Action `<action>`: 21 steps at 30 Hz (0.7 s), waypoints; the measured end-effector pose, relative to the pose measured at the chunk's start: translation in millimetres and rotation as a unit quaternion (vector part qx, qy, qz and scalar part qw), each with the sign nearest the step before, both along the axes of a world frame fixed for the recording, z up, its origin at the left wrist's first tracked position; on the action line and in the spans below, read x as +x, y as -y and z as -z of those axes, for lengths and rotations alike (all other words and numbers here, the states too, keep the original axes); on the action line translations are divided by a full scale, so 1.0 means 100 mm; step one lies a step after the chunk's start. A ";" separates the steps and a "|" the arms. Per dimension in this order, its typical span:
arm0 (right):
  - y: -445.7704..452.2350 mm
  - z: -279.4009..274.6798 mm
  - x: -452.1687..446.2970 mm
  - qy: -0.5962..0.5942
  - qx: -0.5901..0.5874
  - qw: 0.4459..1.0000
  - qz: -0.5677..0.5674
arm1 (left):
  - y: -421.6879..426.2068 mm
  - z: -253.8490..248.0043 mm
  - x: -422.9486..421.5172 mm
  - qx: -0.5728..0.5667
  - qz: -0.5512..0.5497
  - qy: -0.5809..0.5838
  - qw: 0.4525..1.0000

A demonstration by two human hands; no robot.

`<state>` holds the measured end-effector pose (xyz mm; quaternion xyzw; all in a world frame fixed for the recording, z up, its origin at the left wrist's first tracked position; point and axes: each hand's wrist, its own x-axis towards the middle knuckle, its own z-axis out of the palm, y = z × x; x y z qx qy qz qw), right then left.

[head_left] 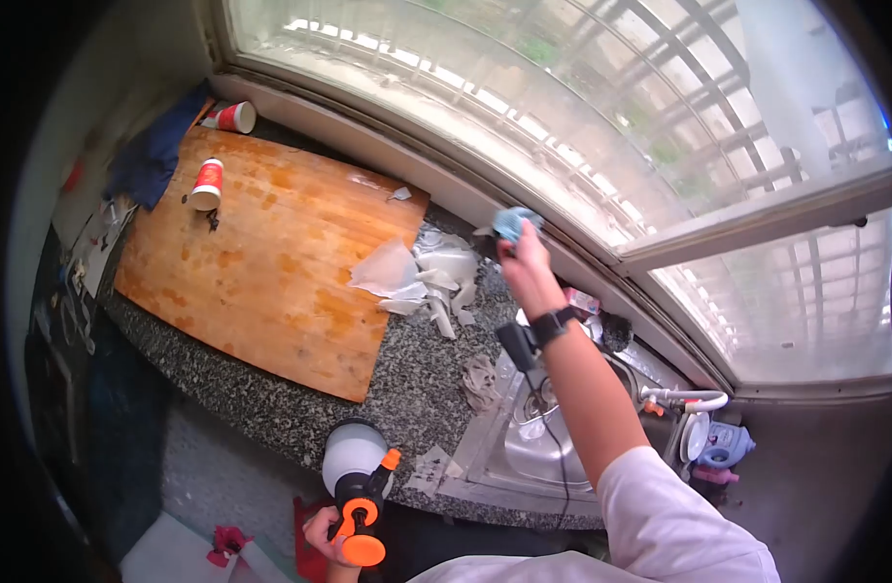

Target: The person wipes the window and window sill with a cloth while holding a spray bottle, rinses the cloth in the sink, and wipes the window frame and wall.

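My right hand (530,270) reaches out to the window ledge, its fingers closed on a crumpled light blue cloth (512,223). A dark watch-like band with a device and cable sits on that wrist. Near the counter's front edge, my left hand (322,532) is wrapped around the handle of a pressure spray bottle (355,455) with a white body and a black and orange pump top. Its orange nozzle points toward the counter. Part of the left hand's grip is hidden behind the pump. Crumpled white plastic sheeting (446,267) lies between the wooden board and my right hand.
A large wooden board (271,262) covers the left of the granite counter (417,379). Paper cups (208,185) lie on and beside it. A grey rag (480,384) lies left of the steel sink (548,452). The barred window (563,117) runs along the back; a blue jug (726,444) stands right.
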<state>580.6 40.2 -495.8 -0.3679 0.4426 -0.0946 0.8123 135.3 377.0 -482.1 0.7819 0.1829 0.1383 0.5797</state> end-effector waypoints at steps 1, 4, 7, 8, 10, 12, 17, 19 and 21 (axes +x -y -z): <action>-0.17 -0.09 0.03 0.009 -0.011 1.000 -0.012 | 0.03 0.09 -0.03 0.015 -0.023 -0.003 1.000; -0.38 -0.06 0.27 0.014 -0.003 0.999 0.045 | -0.03 -0.07 0.03 0.141 0.032 -0.039 0.989; -0.33 0.01 0.33 0.046 0.038 0.993 0.098 | -0.01 -0.07 0.08 0.103 0.025 -0.026 0.994; -0.28 0.01 0.29 0.036 0.033 0.992 0.116 | -0.01 -0.07 0.08 0.069 0.022 -0.032 0.997; -0.09 0.01 0.25 0.022 0.031 0.987 0.157 | -0.04 0.01 -0.02 0.056 0.031 -0.035 0.997; 0.26 -0.01 0.12 0.001 0.058 0.981 0.185 | -0.11 0.14 -0.20 0.025 0.035 -0.048 0.998; 1.48 -0.02 -0.50 0.014 0.037 0.965 0.258 | -0.11 0.20 -0.15 0.015 0.054 -0.076 0.995; 2.05 -0.02 -0.83 0.020 0.003 0.979 0.204 | -0.02 0.17 -0.10 0.023 -0.018 0.031 0.999; 2.46 -0.06 -1.16 0.026 -0.030 0.988 0.152 | -0.11 0.41 -0.23 0.085 -0.015 0.054 0.995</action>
